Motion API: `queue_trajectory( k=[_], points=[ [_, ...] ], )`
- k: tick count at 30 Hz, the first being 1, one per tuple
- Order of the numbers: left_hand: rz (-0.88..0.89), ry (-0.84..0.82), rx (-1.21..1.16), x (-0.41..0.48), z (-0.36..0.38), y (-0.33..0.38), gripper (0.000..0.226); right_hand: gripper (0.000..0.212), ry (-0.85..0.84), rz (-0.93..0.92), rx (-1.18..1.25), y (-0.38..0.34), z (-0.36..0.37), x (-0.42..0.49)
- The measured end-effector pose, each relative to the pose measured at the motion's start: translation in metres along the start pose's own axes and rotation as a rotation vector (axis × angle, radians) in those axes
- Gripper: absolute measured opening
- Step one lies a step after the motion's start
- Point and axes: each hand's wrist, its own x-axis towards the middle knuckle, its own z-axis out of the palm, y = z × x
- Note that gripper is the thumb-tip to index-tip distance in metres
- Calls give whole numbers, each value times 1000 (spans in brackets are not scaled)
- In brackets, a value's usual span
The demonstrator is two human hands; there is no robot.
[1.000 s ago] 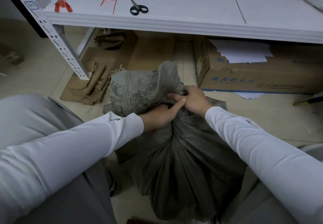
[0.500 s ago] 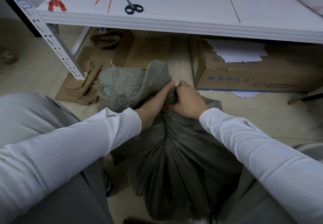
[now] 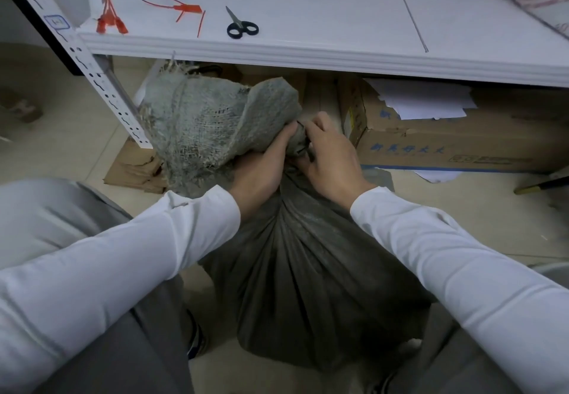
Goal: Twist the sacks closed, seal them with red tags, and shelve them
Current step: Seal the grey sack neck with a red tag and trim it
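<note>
The white shelf (image 3: 338,24) carries red tags (image 3: 112,24) and black scissors (image 3: 241,27), beyond the left hand (image 3: 261,175). The floor (image 3: 462,218) carries a cardboard box (image 3: 446,138) beyond the right hand (image 3: 331,159) and the grey sack (image 3: 308,270) beneath both.

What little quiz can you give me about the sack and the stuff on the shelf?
1. True or false: the scissors lie on the white shelf near the red tags.
2. What do the left hand and the right hand grip? A: the twisted neck of the sack. B: the scissors. C: a bucket.
3. Fill in: the sack stands on the ____.
Key: 1 true; 2 A; 3 floor.
</note>
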Motion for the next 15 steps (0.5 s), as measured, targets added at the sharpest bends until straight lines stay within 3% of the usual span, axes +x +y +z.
queue_trajectory(
  k=[4,8,15],
  points=[
    [34,-94,139,4,-5,9,73,33,-27,59,6,0,-2,8],
    [94,-223,175,6,1,2,72,32,-193,182,111,4,4,7],
    [152,-364,180,-2,11,-10,61,9,-308,317,214,25,3,-4]
  ],
)
